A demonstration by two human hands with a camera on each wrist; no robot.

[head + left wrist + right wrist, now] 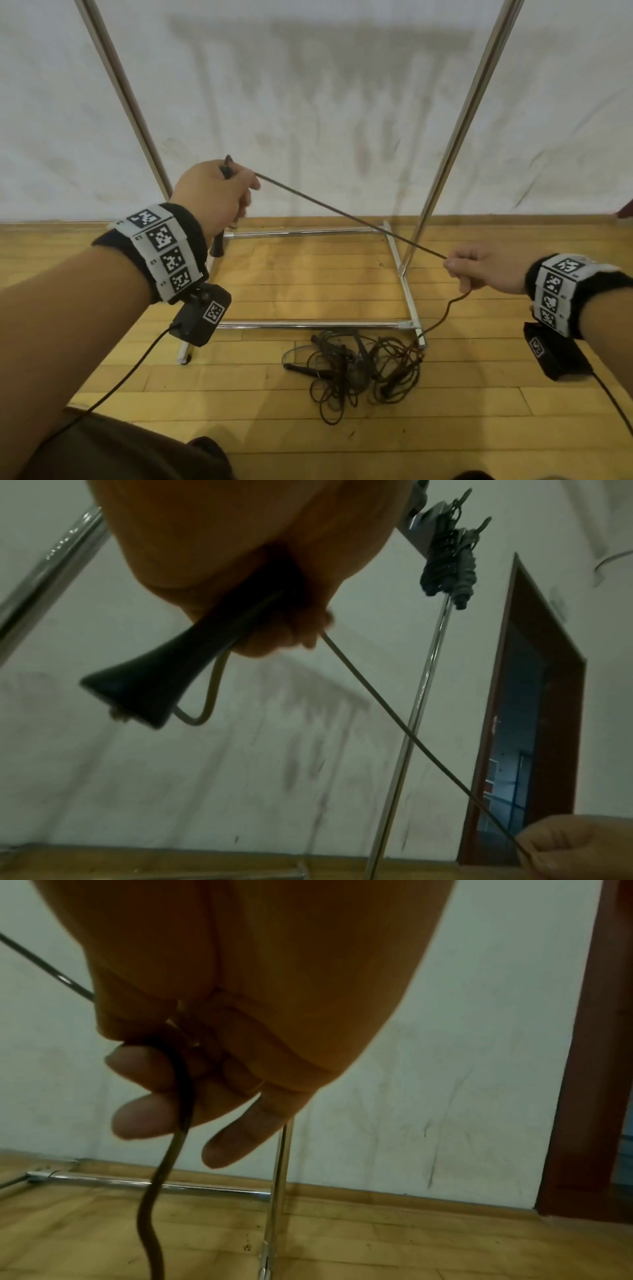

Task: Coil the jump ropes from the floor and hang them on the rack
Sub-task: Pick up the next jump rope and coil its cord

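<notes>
— What's the room like?

— A smudged white wall [342, 85] fills the upper half of the head view, with a wooden plank floor [274, 421] below it. A chrome rack [404, 274] stands against the wall, its uprights running off the top edge. A dark red door frame [534, 696] shows at the right of the left wrist view.

— Any writing to read?

— None. Only black-and-white square code markers on the wristbands [164, 250] and on the small black units hanging under both wrists.

— And the hands?

— The left hand [212, 195], centre-left, has its grip closed around a black jump-rope handle [154, 680], fist raised, the flared end pointing down. A taut rope [349, 214] runs diagonally to the right hand [479, 270] at the right, whose grip pinches it between thumb and curled fingers; below it the rope sags toward the tangled pile of jump ropes [356, 366] on the floor, lower centre, just in front of the rack's base.

— Anything unclear?

— In the upper right of the left wrist view, dark coiled bundles [448, 566] hang from hooks on the rack; they are blurred. How many ropes are in the pile cannot be told.
</notes>
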